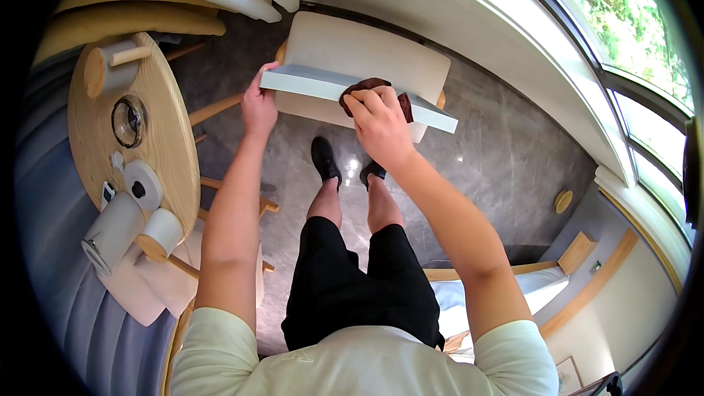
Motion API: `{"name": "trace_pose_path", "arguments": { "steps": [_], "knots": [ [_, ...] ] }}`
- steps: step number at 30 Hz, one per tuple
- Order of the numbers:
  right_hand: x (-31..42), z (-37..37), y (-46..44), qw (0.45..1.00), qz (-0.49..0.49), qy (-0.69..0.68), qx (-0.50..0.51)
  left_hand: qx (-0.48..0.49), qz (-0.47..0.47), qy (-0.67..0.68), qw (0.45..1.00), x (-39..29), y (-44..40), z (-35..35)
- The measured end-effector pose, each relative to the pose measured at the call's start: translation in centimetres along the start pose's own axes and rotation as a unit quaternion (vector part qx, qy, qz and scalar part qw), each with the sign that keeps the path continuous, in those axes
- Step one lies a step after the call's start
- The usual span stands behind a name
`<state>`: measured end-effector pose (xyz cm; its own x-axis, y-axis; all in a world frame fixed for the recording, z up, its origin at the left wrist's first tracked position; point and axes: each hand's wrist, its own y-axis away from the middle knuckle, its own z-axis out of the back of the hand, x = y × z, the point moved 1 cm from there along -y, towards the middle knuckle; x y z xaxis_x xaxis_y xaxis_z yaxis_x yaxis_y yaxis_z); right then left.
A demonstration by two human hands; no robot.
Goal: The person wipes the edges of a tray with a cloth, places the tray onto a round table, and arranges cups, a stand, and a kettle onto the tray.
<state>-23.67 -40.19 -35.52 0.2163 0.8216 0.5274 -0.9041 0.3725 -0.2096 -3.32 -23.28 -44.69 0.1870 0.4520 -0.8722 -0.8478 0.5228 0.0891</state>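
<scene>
A long, pale blue-white panel point(304, 83), perhaps a shelf board or shallow box, is raised in front of me with its narrow side facing me. My left hand point(260, 105) grips its left end, fingers curled around the corner. In my right hand point(380, 121) is a bunched dark brown cloth point(405, 107), pressed against the panel's near side, right of its middle. Part of the cloth hides under my fingers. Behind and below the panel is a cream padded seat point(359, 44) with wooden sides.
To the left, a round wooden table point(165, 95) carries a glass pot point(128, 122), a white round object point(143, 185) and several cylinders. Its wooden legs reach toward my left arm. A wall and window point(631, 15) are on the right, with a bed point(469, 301) behind my right arm.
</scene>
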Motion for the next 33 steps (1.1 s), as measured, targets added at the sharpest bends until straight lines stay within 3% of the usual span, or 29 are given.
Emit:
{"name": "trace_pose_path", "arguments": {
  "steps": [17,23,33],
  "knots": [
    [1.1,2.4,-3.2,1.000,-0.001,0.004,-0.001,0.026,-0.002,0.001,1.000,-0.4,-1.5,0.3],
    [2.6,0.8,-4.6,0.999,0.043,-0.003,-0.017,0.026,-0.008,0.003,1.000,-0.6,-1.3,0.5],
    [3.0,-2.4,-5.2,0.993,0.068,0.061,0.081,0.038,-0.006,0.001,0.999,-0.2,-1.2,0.5]
  ]
}}
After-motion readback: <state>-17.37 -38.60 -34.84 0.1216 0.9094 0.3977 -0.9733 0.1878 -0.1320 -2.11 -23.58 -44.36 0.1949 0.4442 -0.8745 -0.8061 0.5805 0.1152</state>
